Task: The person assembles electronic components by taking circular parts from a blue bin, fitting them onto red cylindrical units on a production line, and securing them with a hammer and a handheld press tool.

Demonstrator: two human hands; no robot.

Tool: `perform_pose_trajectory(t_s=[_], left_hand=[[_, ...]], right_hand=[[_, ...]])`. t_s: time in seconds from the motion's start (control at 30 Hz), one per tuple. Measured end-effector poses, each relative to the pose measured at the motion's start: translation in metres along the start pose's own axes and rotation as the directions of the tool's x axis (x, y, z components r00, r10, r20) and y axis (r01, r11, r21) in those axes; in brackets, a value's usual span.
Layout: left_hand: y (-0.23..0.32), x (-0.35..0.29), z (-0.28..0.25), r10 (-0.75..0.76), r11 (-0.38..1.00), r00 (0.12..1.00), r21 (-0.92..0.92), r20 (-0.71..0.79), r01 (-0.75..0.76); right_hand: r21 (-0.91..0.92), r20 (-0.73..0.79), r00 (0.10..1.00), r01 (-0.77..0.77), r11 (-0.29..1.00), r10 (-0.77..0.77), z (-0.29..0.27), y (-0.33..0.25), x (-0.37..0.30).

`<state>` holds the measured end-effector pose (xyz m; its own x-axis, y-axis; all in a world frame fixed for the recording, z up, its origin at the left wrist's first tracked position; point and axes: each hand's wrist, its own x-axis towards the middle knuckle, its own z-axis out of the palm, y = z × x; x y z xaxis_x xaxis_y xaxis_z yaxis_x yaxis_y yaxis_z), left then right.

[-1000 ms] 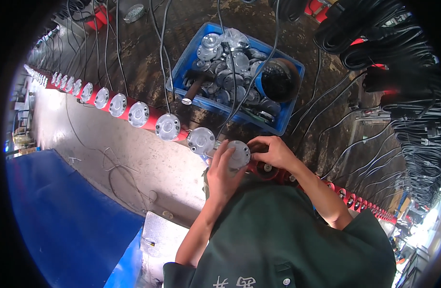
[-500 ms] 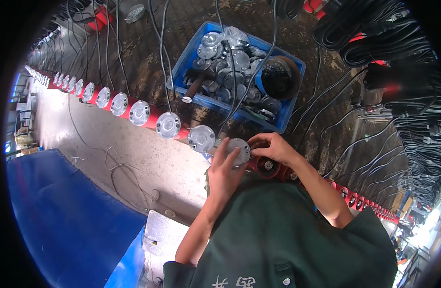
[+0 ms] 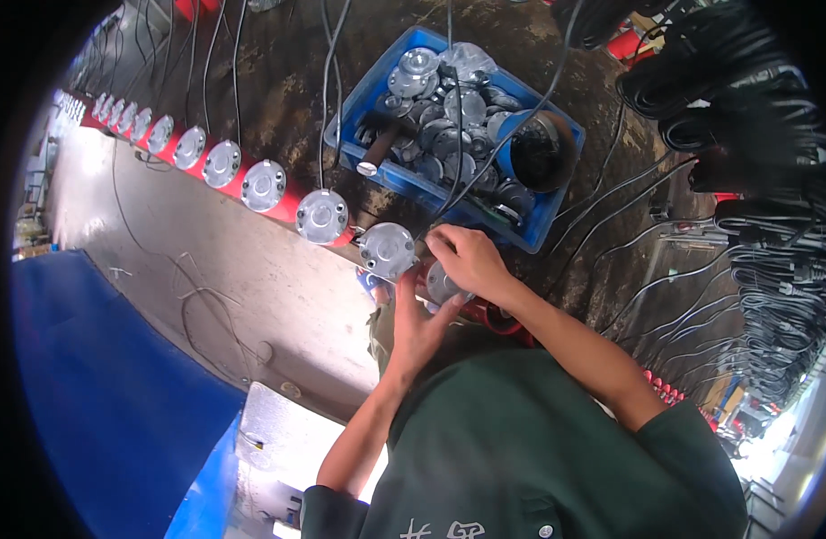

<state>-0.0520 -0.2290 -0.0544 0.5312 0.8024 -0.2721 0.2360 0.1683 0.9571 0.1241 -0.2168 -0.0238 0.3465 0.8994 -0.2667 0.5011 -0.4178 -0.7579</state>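
Observation:
A round silver metal end cap sits between my hands on the end of a red cylinder, partly hidden by my fingers. My left hand grips its near-left side, thumb along the near edge and fingers reaching toward the neighbouring capped cylinder. Over the far side of the cap bends my right hand, its fingers curled and pinched together. Whatever lies between those fingertips is hidden. Just right of the cap, a red cylinder shows partly beneath my right forearm.
A row of capped red cylinders runs off to the far left. Beyond my hands stands a blue crate of loose metal caps, with a hammer and a round tub. Black cables lie bundled at right; several cross the worktable.
My right hand has moved from the cap's right edge across to its far side. The left fingers have slid off the cap's face to its left side. The view has shifted slightly.

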Motion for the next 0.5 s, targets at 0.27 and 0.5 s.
perform_pose_trajectory(t_s=[0.27,0.5], left_hand=[[-0.061,0.011,0.02,-0.111,0.928,0.992,-0.351,0.054,0.123],[-0.048,0.013,0.017,-0.08,0.856,0.997,-0.512,0.002,0.07]], right_hand=[[-0.199,-0.082,0.993,0.068,0.978,-0.086,0.021,0.0,0.004],[-0.295,0.021,1.0,-0.012,0.955,0.018,0.018,-0.015,0.002]])
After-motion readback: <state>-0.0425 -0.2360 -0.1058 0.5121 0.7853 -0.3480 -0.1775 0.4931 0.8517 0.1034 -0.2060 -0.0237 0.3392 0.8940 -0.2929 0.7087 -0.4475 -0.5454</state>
